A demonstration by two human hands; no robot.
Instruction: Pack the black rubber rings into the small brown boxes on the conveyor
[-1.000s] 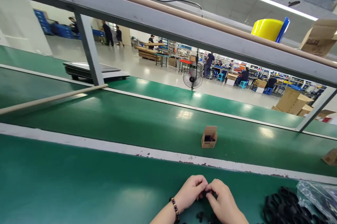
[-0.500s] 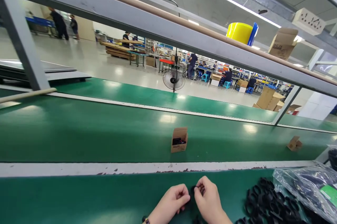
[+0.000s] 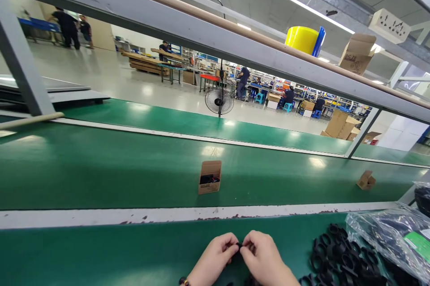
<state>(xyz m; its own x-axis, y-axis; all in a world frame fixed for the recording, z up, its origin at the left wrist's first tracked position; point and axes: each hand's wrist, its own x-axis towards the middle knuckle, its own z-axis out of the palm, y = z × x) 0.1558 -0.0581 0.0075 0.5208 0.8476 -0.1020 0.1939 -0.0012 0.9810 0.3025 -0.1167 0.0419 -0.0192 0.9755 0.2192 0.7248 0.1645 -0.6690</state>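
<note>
My left hand [image 3: 217, 257] and my right hand [image 3: 264, 254] meet over the green work surface near the bottom middle. Between their pinched fingertips is a small black part [image 3: 239, 246], mostly covered by the fingers, with both hands touching it. To the right lies a heap of black ring-shaped plastic pieces [image 3: 346, 259]. A few more dark pieces show below my hands, partly hidden by the right wrist.
Beyond a chipped white rail [image 3: 161, 215], a green belt carries an open carton [image 3: 210, 183] with dark items inside and a smaller carton [image 3: 366, 181]. A clear plastic bag [image 3: 379, 227] lies at right. A grey frame bar [image 3: 188, 21] crosses overhead.
My hands were slightly apart and have come together at the small black part. Both cartons on the belt have shifted left. The view has moved slightly.
</note>
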